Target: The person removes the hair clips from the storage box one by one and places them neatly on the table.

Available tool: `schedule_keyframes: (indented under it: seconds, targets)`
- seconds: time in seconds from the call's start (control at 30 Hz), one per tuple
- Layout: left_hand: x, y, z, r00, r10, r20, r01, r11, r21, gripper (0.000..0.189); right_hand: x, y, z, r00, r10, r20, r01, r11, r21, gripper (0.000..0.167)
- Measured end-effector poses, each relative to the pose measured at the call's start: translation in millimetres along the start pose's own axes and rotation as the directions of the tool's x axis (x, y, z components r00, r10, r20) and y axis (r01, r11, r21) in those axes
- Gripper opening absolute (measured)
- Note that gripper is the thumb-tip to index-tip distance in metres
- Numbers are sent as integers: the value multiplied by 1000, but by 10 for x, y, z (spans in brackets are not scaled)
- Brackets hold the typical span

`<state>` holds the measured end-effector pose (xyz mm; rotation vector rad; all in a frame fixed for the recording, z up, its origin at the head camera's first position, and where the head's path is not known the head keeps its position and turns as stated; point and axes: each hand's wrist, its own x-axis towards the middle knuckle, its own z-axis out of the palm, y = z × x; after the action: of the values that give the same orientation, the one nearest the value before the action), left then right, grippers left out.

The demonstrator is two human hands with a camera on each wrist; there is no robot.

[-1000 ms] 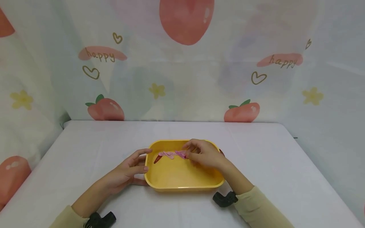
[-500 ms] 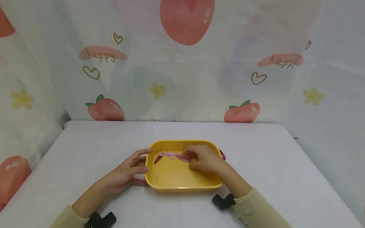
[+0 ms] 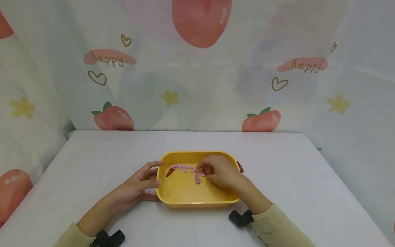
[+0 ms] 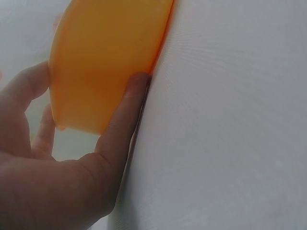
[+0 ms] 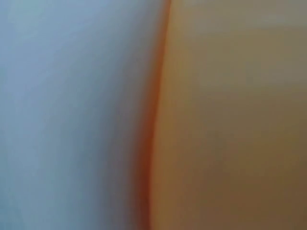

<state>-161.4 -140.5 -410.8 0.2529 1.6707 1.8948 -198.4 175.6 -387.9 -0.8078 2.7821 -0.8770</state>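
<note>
1. Pink clips [image 3: 197, 177]: in tray [image 3: 185, 193], just below frame ctr.
2. R hand [image 3: 219, 171]: fingers curled, tips at clips; can't tell if one's pinched.
3. L hand [image 3: 135, 188]: fingers spread, touching tray's L edge, not wrapped round.
4. Red clip [image 3: 170, 172] inside, L; red pc [image 3: 240, 167] outside, R.
5. Step, prob.: fingering clips; next calls for fine pinch, steady tray.

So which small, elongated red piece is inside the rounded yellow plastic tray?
The left-hand red piece, at the left end of the narrow pink pieces in the yellow tray. The other red piece shows beyond the tray's right rim.
</note>
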Motion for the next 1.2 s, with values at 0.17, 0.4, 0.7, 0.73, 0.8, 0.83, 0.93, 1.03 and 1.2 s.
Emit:
schedule_keyframes:
  seconds: [0.17, 0.4, 0.7, 0.73, 0.8, 0.83, 0.93, 1.03, 1.2]
  targets:
    - [3, -6, -6, 1000, 3, 3, -3, 1000, 2, 60, -3, -9, -8, 999, 41, 20, -42, 997, 57, 31]
    - [9, -5, -9, 1000, 5, 7, -5, 1000, 2, 61, 4, -19, -11, 996, 84, 22, -86, 993, 78, 30]
    - [10, -8, -8, 1000, 11, 5, -11, 1000, 2, 61, 15, -9, -26, 999, 12, -40, -11, 1000, 22, 27]
    - [8, -5, -6, 1000, 11, 5, -11, 1000, 3, 61, 13, -7, -28, 999, 8, -43, -7, 1000, 27, 26]
    - [3, 2, -4, 1000, 11, 5, -11, 1000, 3, 61, 14, -3, -32, 999, 21, -45, -19, 998, 53, 26]
    - [1, 5, -1, 1000, 9, 4, -9, 1000, 4, 61, 14, -2, -35, 999, 23, -46, -20, 998, 65, 26]
    - [-4, 13, 3, 1000, 3, -1, -3, 1000, 3, 61, 16, 0, -52, 999, 21, -44, -16, 994, 111, 25]
    - [-7, 11, 4, 1000, -3, -4, 3, 1000, -1, 61, 13, -12, -87, 999, 12, -43, -5, 985, 171, 26]
    - [-11, 8, 10, 1000, 6, 5, -6, 1000, -9, 61, -28, -50, -224, 998, 48, -35, -35, 952, 305, 28]
